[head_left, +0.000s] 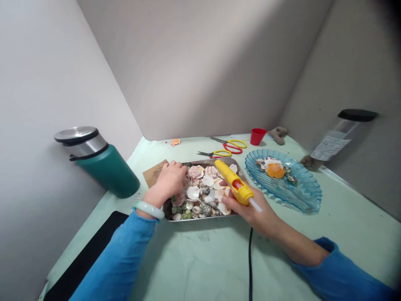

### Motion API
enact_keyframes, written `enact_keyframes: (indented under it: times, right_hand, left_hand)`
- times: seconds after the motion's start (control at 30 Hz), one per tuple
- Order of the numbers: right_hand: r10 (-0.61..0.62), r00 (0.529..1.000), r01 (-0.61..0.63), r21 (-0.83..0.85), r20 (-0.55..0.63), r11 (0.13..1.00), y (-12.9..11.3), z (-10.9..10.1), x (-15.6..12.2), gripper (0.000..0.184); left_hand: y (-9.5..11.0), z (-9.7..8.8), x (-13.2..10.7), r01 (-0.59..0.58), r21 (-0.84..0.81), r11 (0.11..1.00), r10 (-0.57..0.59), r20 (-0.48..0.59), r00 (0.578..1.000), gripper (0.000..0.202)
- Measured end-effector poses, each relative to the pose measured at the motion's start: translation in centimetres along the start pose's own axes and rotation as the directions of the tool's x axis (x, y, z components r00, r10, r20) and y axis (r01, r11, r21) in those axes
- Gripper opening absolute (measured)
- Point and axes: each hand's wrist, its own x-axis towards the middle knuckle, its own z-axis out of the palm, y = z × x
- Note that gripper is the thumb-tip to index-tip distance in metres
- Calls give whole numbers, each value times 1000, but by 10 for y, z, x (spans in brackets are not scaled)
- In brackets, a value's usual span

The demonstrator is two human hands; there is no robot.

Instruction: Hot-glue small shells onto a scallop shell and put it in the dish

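A metal tray (200,220) full of seashells (193,192) lies in front of me. The shells are white and pink scallops, spiral snail shells and some green ones. My left hand (171,177) reaches over the tray's left side with its fingers curled down among the shells; the fingertips are hidden, so what they grip cannot be made out. My right hand (250,207) is wrapped round a yellow hot glue gun (232,179) above the tray's right side. A clear glue stick (255,205) pokes out of its back end.
A blue ribbed plate (302,190) with a shell cluster (275,169) stands right. Behind are scissors (219,153), a red cup (257,136) and an orange shell (176,142). A green bottle (109,167) stands left, a clear container (335,138) far right. A black cord (250,263) runs toward me.
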Motion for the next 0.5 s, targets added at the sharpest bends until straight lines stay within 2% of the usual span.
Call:
enact_keyframes:
  times: [0.27, 0.5]
  right_hand:
    - [13, 1000, -13, 20, 11, 1000, 0, 1, 0, 22]
    - [27, 1000, -27, 11, 6, 1000, 0, 1, 0, 23]
  left_hand:
    - [-18, -7, -2, 9, -164, 986, -11, -14, 1000, 4]
    - [-21, -7, 2, 95, -301, 949, -127, -90, 988, 18]
